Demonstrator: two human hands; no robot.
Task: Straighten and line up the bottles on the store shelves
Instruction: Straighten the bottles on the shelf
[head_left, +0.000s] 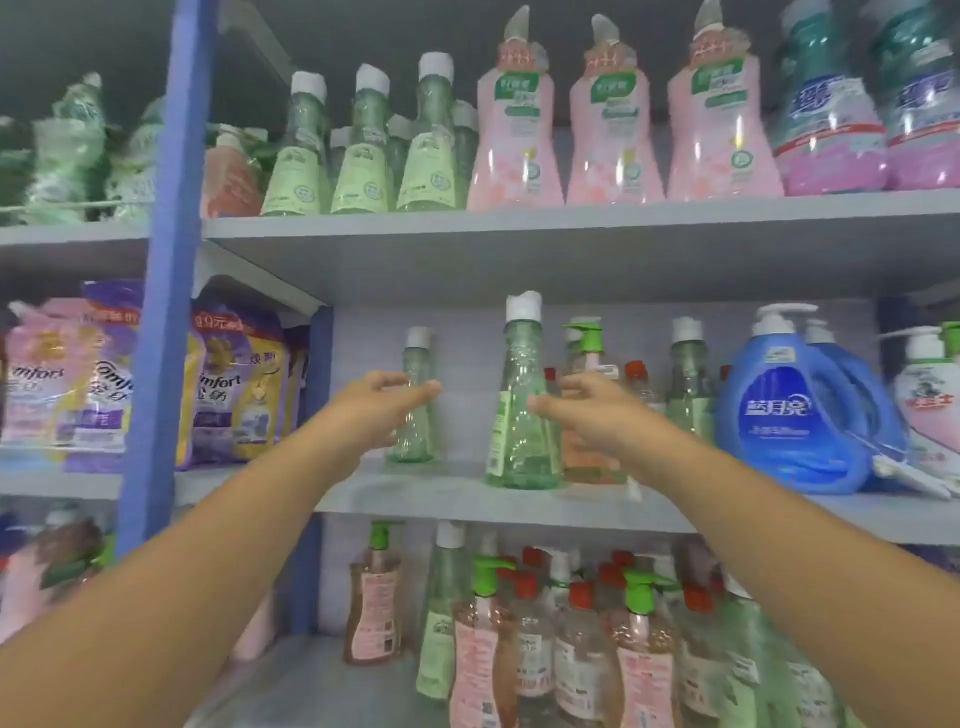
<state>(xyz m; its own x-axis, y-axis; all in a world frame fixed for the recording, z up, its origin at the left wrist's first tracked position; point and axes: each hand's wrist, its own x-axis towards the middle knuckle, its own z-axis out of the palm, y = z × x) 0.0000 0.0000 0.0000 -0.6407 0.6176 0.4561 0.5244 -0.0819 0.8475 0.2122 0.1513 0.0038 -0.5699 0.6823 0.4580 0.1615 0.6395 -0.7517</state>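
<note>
Purple and yellow softener pouches (104, 379) are crammed into the bay on the far left, then a blue upright post (166, 270) splits that bay from the grey middle shelf (467, 493) where the action is. The left hand (374, 405) is up at a small clear green bottle (415, 400) standing upright near the back wall; its grip looks spread with fingertips right at the bottle's neck, but it's too blurry to tell if they actually touch. Next over, a taller green bottle (522, 400) with a white cap stands at the front edge, label turned sideways. The right hand (587, 410) reaches in just beside it, fingers straight, grip apart, tips at the bottle's side. Right behind that hand sits an orange pump bottle (592, 415) with a green pump, kind of crowding the spot, plus more small bottles further back. Then a big blue detergent jug (789, 410). The top shelf has green bottles, then pink bottles (613, 135) in a row. The bottom shelf is packed with mixed pump bottles (571, 649).
</note>
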